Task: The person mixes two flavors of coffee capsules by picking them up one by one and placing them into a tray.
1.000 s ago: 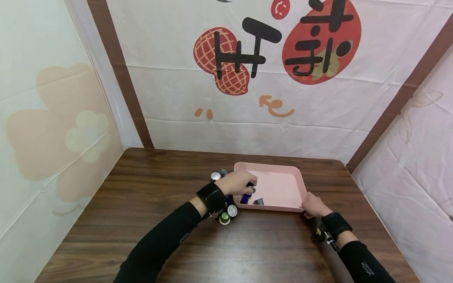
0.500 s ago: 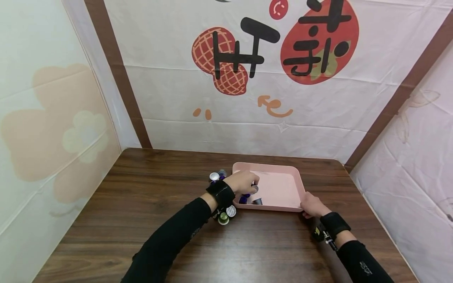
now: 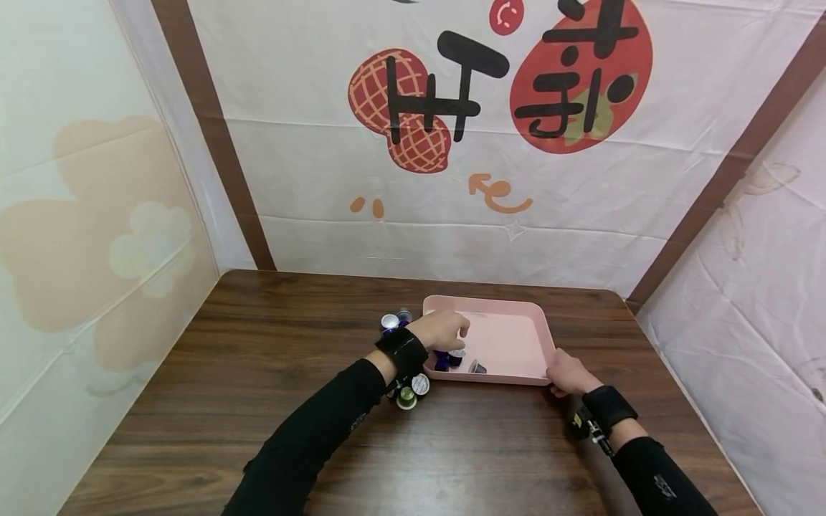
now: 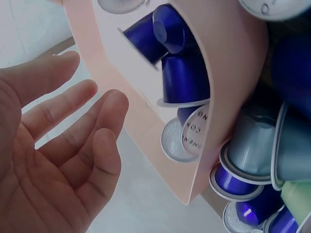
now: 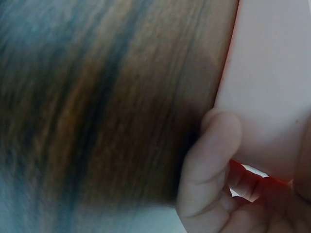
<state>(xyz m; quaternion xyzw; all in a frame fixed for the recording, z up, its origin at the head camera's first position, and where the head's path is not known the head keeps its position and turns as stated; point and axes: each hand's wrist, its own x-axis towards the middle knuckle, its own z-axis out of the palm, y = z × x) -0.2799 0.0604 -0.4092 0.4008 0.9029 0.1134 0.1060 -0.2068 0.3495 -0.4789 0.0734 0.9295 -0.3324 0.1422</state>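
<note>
My left hand (image 3: 441,330) hovers over the left side of a pink tray (image 3: 510,337), fingers loosely bent and nothing between them. Below it in the tray lie several blue coffee capsules (image 4: 184,77), bunched against the wall in the left wrist view. A grey coffee capsule (image 3: 477,368) lies on its side near the tray's front edge. At the front right corner, my right hand (image 3: 571,373) grips the tray; in the right wrist view its thumb and curled fingers (image 5: 209,165) hold the pink wall.
Outside the tray's left wall, more capsules crowd the wooden table (image 3: 310,330), among them a green capsule (image 3: 407,398) and a white-lidded capsule (image 3: 420,384). Another white-topped capsule (image 3: 390,321) stands farther back, partly behind my left wrist. A printed cloth (image 3: 310,179) hangs behind the table.
My left hand has moved right over the tray and let go of a capsule, which now lies beside the blue ones. The grey capsule has shifted slightly right. My right hand keeps its grip.
</note>
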